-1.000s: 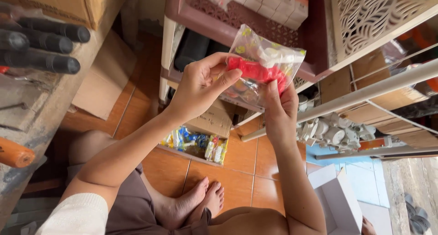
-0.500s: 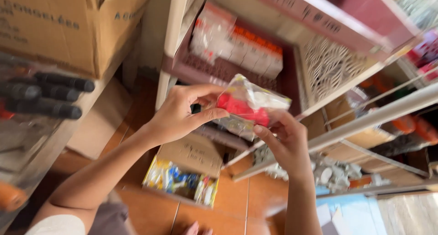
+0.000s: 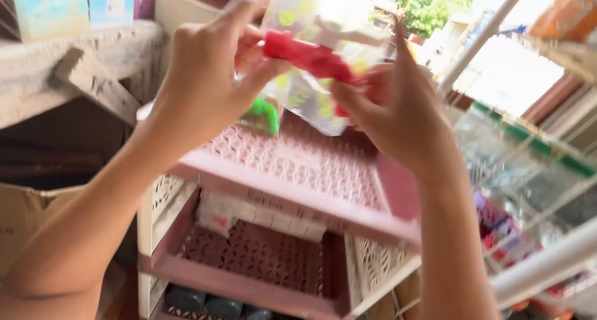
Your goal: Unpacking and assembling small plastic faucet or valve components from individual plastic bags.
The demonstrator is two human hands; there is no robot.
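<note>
Overhead, left hand (image 3: 205,77) and right hand (image 3: 398,109) pinch a clear packet (image 3: 311,59) – well above the pink tray's rim (image 3: 292,196).

A small clear plastic packet (image 3: 314,65), printed with yellow-green dots and topped by a red header strip, is held up at about 12 o'clock in the view. The strip runs tilted, its high end toward 10 o'clock, its low end toward 4 o'clock. The crinkled clear body hangs below it, blurred, above the pink lattice tray.
</note>
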